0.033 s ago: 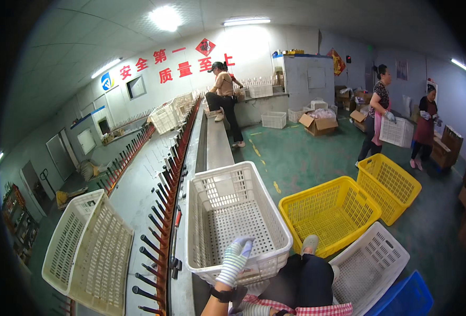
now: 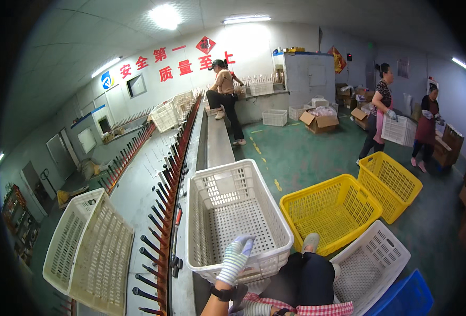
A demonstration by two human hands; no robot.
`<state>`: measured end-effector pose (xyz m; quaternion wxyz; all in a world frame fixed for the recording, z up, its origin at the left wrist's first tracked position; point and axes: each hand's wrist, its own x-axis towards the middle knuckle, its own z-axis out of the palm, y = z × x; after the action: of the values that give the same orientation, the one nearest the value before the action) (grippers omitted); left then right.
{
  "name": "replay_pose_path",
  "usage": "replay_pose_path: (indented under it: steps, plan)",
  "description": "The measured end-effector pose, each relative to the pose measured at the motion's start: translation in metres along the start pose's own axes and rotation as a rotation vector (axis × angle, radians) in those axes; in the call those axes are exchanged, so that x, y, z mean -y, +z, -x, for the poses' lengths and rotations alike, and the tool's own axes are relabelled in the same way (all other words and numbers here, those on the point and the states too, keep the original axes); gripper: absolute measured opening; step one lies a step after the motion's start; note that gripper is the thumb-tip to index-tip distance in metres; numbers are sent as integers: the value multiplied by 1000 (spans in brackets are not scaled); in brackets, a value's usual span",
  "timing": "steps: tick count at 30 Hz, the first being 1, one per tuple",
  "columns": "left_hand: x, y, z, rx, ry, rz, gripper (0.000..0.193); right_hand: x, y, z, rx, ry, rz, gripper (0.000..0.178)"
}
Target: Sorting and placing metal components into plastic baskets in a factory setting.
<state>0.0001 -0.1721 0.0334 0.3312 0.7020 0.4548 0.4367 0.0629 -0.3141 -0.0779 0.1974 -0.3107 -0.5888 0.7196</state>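
Note:
My left hand (image 2: 236, 256), in a striped white glove with pale purple fingertips, reaches over the near rim of a white plastic basket (image 2: 233, 210). Its fingers look stretched out, and nothing shows in them. The basket appears to have no contents and stands before me, with a second white rim showing under it. Low at the bottom edge, my right hand (image 2: 251, 308) shows only as a bit of striped glove beside a checked red cloth; its fingers are hidden.
Left runs a metal-topped line with a row of dark upright spindles (image 2: 156, 237); a white crate (image 2: 96, 253) stands on it. At right are two yellow crates (image 2: 330, 213), a white crate (image 2: 372, 263) and a blue crate (image 2: 406, 300). Several people work farther off.
The person at right carrying a white crate has shifted slightly. My hands and the basket stay essentially where they were.

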Motion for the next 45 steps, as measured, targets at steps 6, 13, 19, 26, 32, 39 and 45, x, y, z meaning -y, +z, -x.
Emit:
replay_pose_path:
  steps: [6,13,19,26,32,39,45]
  plan:
    - [-22,-1,4,57,-100,296,18,17,-16,9,119,-38,62,24]
    - [-22,-14,2,-77,-119,664,23,-18,-29,-9,292,-118,-327,30]
    - [-23,-12,9,-77,-95,660,21,31,-32,3,27,-249,-895,39]
    - [-25,-8,17,-168,-58,660,18,-13,-41,-14,-286,-118,-1236,22]
    - [-18,-10,16,-232,-85,849,17,-31,-40,-21,-244,-176,-1136,24]
    - [-37,-44,29,-380,-70,691,26,-35,-46,-19,-230,-100,-1043,32]
    - [8,-121,19,-811,26,419,45,-41,-43,-24,-181,-111,-928,37]
